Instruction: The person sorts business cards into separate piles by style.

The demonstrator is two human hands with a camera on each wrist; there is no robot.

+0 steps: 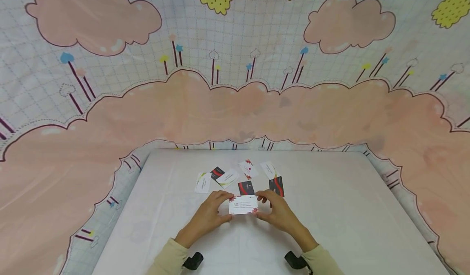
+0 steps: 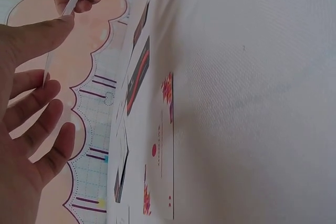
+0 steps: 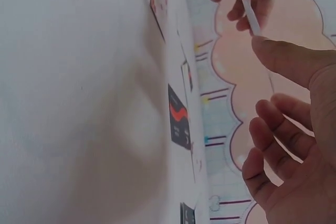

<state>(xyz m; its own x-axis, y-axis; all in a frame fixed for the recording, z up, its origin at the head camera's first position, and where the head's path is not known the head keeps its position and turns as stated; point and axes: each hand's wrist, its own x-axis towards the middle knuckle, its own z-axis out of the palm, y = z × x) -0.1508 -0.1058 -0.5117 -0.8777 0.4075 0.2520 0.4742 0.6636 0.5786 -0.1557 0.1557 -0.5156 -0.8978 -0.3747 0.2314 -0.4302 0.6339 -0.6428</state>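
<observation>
Both hands meet over the near middle of the white table (image 1: 330, 209), holding one white business card (image 1: 243, 205) between them, lifted just above the surface. The left hand (image 1: 208, 216) pinches the card's left short edge and the right hand (image 1: 279, 214) pinches its right short edge, so the card's long axis runs left to right, parallel to the table's near edge, with its printed face turned up toward the head camera. Each hand is clamped on its own end by thumb and fingertips; in both wrist views the card shows only as a thin white sliver edge-on between thumb and fingers, with the remaining fingers loosely spread below it. Neither hand is nearer than the other: the card sits squarely between them. Just beyond the held card, toward the far edge, the other cards lie flat in a loose row: a dark red-and-black card (image 1: 245, 187) close behind it, another dark card (image 1: 276, 185) to the right, and white cards (image 1: 203, 182) further left.
</observation>
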